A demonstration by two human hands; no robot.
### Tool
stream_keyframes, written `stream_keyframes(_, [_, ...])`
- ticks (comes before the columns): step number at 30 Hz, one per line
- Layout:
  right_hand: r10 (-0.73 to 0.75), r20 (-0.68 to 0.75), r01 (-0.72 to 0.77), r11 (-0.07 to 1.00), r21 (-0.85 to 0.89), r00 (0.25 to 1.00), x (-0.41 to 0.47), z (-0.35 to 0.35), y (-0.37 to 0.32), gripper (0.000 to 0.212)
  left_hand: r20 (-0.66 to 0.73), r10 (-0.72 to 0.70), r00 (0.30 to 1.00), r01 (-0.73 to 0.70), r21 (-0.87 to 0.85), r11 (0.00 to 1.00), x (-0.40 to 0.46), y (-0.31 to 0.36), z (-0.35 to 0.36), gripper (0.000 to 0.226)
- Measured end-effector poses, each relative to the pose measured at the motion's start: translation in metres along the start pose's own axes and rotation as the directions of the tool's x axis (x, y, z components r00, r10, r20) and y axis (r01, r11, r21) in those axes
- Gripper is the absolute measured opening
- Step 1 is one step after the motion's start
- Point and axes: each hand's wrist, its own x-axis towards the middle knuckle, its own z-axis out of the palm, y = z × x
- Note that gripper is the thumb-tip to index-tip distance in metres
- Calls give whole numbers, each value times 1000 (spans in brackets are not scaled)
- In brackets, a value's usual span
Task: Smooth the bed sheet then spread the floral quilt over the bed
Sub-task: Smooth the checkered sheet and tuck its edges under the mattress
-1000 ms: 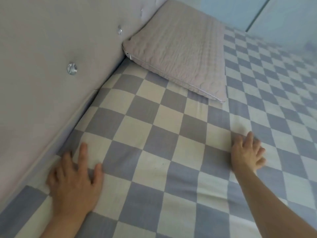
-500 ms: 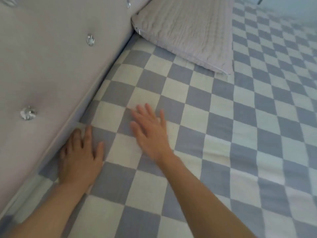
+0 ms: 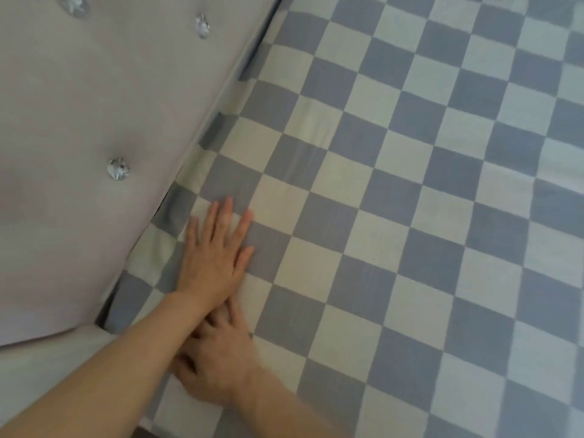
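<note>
Blue-and-white checkered cotton bed sheet [image 3: 395, 184] lies flat under both hands: left hand [image 3: 215, 257] pressed down, fingers straight and slightly apart; right hand [image 3: 218, 358] just behind, its fingers blurred beneath the left wrist.

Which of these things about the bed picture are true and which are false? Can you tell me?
1. The sheet has blue and cream squares. True.
2. The flowery quilt is already spread over the bed. False: no quilt is in view, only the bare checked sheet.
3. The left hand lies flat on the sheet with straight fingers. True.
4. The right hand is far away on the other side of the bed. False: it rests just behind the left hand, its fingers partly under the left wrist.
5. The headboard has shiny buttons on it. True.
6. A pillow sits between the hands. False: no pillow shows in this view.
</note>
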Motion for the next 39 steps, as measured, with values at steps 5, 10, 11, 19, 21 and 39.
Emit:
stream_keyframes(5, [-47, -238, 95, 976, 197, 970, -45, -23, 11, 27, 93, -300, 949, 309, -113, 944, -81, -44, 9, 70])
stream_keyframes(10, [308, -592, -416, 908, -51, 745, -55, -50, 78, 42, 61, -357, 932, 362, -229, 904, -116, -49, 11, 64])
stream_keyframes(11, [356, -554, -479, 873, -90, 752, -60, -38, 71, 47, 53, -395, 917, 397, -233, 888, -124, -47, 12, 63])
stream_keyframes(19, [-61, 27, 56, 983, 175, 998, -108, 18, -29, 38, 119, -663, 739, 672, -66, 738, -168, -33, 5, 34])
stream_keyframes(21, [64, -234, -8, 972, 234, 970, -110, -27, 2, 33, 2, -611, 792, 602, -172, 780, -161, 6, -4, 40])
stream_keyframes(39, [726, -491, -852, 519, -68, 482, -431, -39, 138, 54, -11, 832, 555, -830, 59, 554, -71, 359, 14, 58])
